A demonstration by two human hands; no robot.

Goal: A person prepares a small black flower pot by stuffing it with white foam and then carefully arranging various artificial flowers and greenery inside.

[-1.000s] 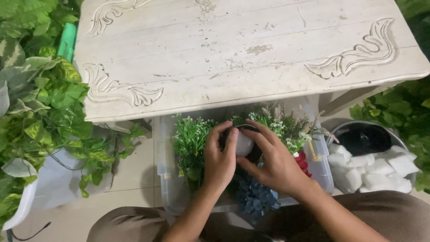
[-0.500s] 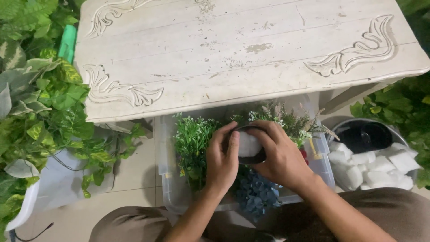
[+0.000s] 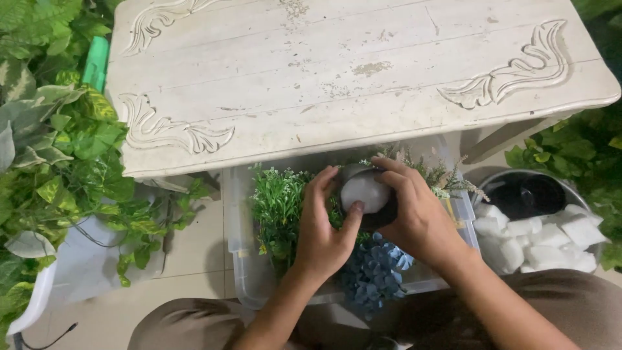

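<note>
— While both hands meet over the clear plastic bin (image 3: 249,259), what do they hold?

— A small round pot (image 3: 366,194), dark outside with a pale, whitish face turned up. The left hand (image 3: 324,230) is curled around its 9 o'clock side, thumb laid across the pale face. The right hand (image 3: 418,217) wraps the 3 o'clock side, fingers arched over the top rim. Both hands are closed on it, not flat.

— Where does the pot sit?

— Just above the bin, over the artificial plants inside, near the front edge of the white wooden surface (image 3: 337,71) at 12 o'clock. I cannot tell whether it touches the plants.

— What is in the bin?

— Green leafy sprigs (image 3: 278,204) at 9 o'clock of the pot, a blue hydrangea cluster (image 3: 376,272) at 6 o'clock, and thin pale stems with tiny flowers (image 3: 447,178) at 2 o'clock.

— And around it?

— At 3 o'clock a metal bowl (image 3: 564,188) holds white foam chunks (image 3: 551,236) and something black. Variegated pothos leaves (image 3: 58,155) crowd the 9 o'clock side, with a green plastic piece (image 3: 96,61) near the surface's far corner at 10 o'clock. More foliage (image 3: 583,149) shows at 3 o'clock. The floor (image 3: 194,253) is pale tile, and the person's brown-clad knees (image 3: 188,327) sit at 6 o'clock.
</note>
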